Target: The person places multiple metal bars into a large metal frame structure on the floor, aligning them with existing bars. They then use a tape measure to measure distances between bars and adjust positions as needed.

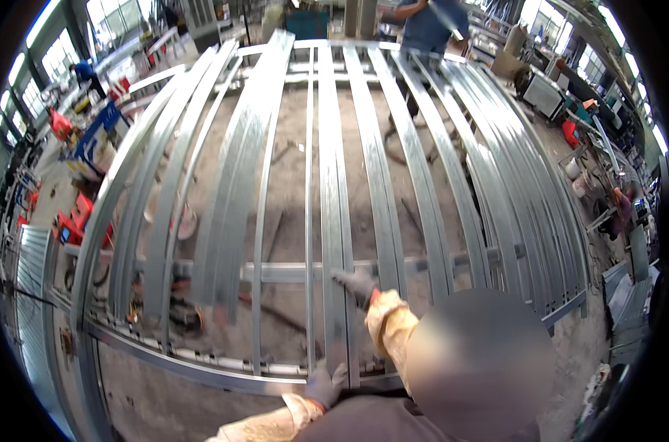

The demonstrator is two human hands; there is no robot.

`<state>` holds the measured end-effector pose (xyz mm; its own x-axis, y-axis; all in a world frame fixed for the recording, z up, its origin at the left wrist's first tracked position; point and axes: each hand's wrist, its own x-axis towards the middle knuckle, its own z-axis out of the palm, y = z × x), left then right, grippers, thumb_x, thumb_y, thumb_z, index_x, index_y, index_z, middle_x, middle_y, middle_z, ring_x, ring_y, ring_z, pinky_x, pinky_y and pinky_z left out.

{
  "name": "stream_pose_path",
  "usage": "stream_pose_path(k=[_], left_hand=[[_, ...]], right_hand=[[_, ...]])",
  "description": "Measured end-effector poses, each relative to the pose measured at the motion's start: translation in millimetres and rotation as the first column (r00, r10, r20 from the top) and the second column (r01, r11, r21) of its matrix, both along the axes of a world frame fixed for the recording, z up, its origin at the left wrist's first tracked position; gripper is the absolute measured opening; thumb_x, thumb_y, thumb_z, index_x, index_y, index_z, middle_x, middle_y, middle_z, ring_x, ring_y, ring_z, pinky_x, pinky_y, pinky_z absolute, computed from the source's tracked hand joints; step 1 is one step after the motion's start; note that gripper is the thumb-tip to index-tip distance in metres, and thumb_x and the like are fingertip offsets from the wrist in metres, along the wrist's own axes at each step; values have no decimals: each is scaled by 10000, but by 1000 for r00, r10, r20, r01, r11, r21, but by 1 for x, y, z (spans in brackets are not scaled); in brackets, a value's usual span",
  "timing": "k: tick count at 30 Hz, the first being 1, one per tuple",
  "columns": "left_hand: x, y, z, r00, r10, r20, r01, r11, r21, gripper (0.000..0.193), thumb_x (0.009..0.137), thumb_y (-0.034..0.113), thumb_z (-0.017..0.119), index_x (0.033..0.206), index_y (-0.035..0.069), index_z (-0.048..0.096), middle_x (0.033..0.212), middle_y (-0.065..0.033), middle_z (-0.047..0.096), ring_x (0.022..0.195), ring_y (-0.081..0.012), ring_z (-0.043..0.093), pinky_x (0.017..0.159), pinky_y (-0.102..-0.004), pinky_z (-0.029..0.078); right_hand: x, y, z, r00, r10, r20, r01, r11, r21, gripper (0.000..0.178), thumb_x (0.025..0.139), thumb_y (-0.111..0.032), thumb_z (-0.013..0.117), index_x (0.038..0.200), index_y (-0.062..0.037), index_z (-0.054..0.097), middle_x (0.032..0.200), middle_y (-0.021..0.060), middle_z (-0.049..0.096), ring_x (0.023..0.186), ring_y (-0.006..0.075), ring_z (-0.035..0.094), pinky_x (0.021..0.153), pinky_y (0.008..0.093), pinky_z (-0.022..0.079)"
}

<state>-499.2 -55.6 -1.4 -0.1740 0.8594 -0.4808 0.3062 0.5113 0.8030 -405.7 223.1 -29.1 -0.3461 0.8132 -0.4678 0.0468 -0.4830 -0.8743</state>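
A long galvanised steel channel (336,221) runs away from me across a metal frame. My left hand (325,384), in a grey glove, is closed around the channel's near end, close to the frame's near rail (231,379). Farther up the same channel, my right hand (358,286) lies across it, with gloved fingers stretched to the left. Some fingers of both hands are hidden. A narrow steel strip (310,206) lies just left of the channel, and another channel (378,191) to its right. Cream sleeves cover both my forearms.
Several wide steel profiles (238,169) lie to the left, and a dense row of profiles (526,191) to the right. A crossbar (290,272) runs beneath them. At the far edge stands a person in blue (434,28). Red equipment (76,219) sits on the left floor.
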Motion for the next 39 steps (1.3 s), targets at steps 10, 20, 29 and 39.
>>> stream_pose_path(k=[10,20,29,39], left_hand=[[-80,-17,34,940,170,-294,-138,982,129,464,895,168,701,1301,-16,573,1135,-185,621,1059,-313,606,936,-392,487],[-126,-64,29,850,441,-289,-443,894,65,433,883,145,701,1267,-28,600,1126,-137,626,1011,-241,618,897,-358,498],[-247,-16,-5,753,524,-397,-462,851,248,545,861,240,781,1281,-42,579,1203,-191,602,1105,-276,618,945,-369,520],[-329,43,-111,662,697,276,-707,703,-81,352,916,196,762,1136,-24,598,834,-33,638,653,-94,541,582,-267,464]], right_hand=[[3,15,-48,971,-40,237,24,997,73,876,780,-583,826,1244,127,605,1159,236,691,1070,295,671,912,382,518],[-13,11,-65,974,-76,215,59,994,88,701,813,-521,829,1137,79,666,953,123,730,862,233,697,784,363,556],[-126,-22,8,928,-277,249,-37,596,802,706,840,-332,776,1378,20,485,1278,218,569,1177,340,590,1038,406,463],[-329,-49,-9,964,-19,266,-52,965,259,995,852,-431,764,1535,76,248,1516,304,404,1433,378,400,1180,416,322]])
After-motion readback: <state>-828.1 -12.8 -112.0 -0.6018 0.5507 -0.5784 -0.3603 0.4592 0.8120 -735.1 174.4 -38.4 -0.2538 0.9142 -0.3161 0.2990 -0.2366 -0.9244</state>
